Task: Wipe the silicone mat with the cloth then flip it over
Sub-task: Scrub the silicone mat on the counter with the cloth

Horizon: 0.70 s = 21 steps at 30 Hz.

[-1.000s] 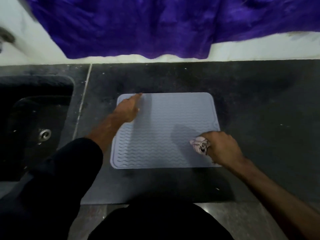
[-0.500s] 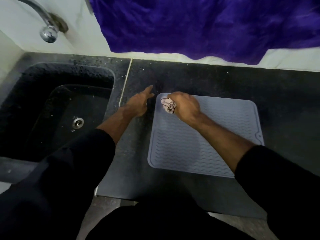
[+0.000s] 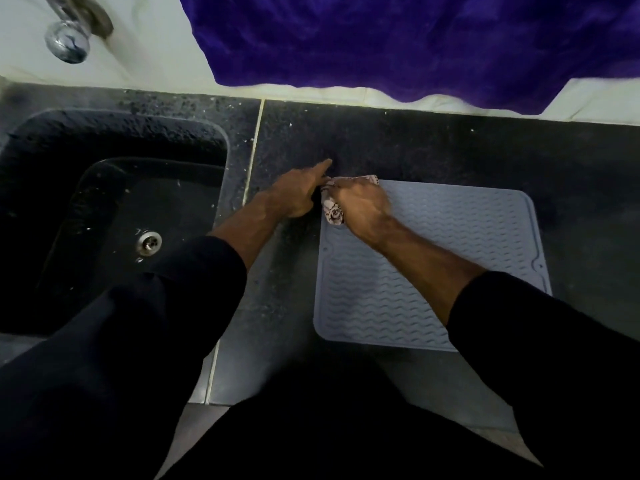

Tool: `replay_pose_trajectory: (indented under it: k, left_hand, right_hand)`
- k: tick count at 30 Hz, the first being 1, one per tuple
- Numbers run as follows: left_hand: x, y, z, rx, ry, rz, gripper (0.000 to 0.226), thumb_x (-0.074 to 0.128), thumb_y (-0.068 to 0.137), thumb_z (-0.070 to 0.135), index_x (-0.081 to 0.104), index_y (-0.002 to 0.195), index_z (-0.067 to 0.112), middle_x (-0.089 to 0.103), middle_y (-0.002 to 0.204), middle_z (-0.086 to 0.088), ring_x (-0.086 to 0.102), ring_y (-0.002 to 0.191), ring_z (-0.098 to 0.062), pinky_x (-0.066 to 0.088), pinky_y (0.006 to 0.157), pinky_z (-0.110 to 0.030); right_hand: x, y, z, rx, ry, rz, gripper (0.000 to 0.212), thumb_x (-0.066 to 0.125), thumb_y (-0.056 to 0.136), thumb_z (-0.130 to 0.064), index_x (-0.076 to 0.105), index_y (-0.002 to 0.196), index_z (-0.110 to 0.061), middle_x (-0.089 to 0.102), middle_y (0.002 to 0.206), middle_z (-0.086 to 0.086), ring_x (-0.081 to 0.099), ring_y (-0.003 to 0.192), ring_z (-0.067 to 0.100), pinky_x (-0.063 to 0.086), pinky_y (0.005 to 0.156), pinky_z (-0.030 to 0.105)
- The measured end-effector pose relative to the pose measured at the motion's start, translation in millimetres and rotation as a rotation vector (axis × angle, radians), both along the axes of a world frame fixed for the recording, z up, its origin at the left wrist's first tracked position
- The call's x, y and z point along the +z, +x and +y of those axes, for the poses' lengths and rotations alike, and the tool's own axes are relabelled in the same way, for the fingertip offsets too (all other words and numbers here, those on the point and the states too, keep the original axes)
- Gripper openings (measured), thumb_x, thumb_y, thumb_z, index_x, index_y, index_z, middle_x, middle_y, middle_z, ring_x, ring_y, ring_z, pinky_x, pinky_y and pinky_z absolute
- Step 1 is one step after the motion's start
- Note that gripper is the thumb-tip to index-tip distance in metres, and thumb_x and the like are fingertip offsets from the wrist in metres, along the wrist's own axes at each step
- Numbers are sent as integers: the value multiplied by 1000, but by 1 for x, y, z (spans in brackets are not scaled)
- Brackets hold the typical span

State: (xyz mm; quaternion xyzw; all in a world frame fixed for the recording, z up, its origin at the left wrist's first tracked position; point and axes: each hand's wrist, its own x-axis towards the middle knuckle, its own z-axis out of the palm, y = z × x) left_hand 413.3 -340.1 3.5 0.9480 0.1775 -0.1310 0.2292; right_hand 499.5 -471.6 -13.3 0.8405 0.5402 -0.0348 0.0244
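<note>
A pale grey silicone mat (image 3: 450, 258) with wavy ridges lies flat on the dark stone counter. My right hand (image 3: 362, 206) grips a bunched patterned cloth (image 3: 332, 211) and presses it onto the mat's far left corner. My left hand (image 3: 298, 194) rests on the counter just left of that corner, its index finger stretched out forward, touching the cloth's edge. The mat's corner under the cloth is hidden.
A dark sink (image 3: 114, 216) with a metal drain (image 3: 149, 242) is sunk into the counter at the left, with a chrome tap (image 3: 69, 39) above it. Purple fabric (image 3: 415, 39) hangs over the white wall behind the counter (image 3: 433, 147).
My right hand swept the cloth from the mat's near right to its far left corner. My left hand came off the mat onto the counter beside it. The view shifted left.
</note>
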Motion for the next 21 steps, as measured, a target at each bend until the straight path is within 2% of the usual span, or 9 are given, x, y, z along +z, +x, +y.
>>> replay_pose_trajectory:
  k: [3,6,10,12,14,18,21]
  left_hand:
    - [1,8,3,-111,178,89,85,57,86,6,7,154,12,43,147,-15,38,136,-29,18,116,-46]
    - [0,14,0,-195,321,103,81,54,91,17,5,154,12,49,142,-14,35,138,-28,11,117,-47]
    - [1,13,-9,-175,341,120,84,55,90,19,3,154,11,51,139,-16,34,139,-29,5,118,-47]
    - [0,10,-14,-156,325,121,85,55,90,26,1,154,11,49,141,-17,32,140,-30,3,119,-47]
    - [-3,7,-18,-138,319,116,88,54,90,35,-2,154,12,47,142,-18,29,141,-30,1,119,-46]
    - [-7,3,-22,-119,314,129,98,60,88,36,-8,154,13,46,142,-21,27,142,-31,2,118,-46]
    - [-7,2,-24,-96,309,136,100,63,88,35,-10,153,13,46,143,-22,25,143,-31,2,118,-46]
  right_hand:
    - [5,-9,2,-42,-70,-3,32,63,87,-15,60,118,-12,64,115,8,62,103,28,51,85,37]
    - [13,-35,-13,-60,-131,6,37,64,87,-28,58,119,-11,64,115,11,58,106,30,46,93,41]
    - [20,-74,-60,63,-129,79,52,62,88,-31,47,134,-9,51,135,12,49,122,30,39,101,42]
    - [19,-80,-74,111,-151,116,54,63,87,-31,46,135,-12,48,138,10,46,124,30,39,104,43]
    - [22,-74,-74,115,-125,137,47,64,88,-29,53,130,-14,55,132,9,52,119,29,43,101,41]
    - [29,-51,-49,30,93,131,27,65,88,-27,67,111,-12,69,103,12,65,92,34,53,78,38]
    - [27,-57,-42,15,-61,83,36,61,90,-25,57,124,-14,64,116,9,60,105,30,50,84,37]
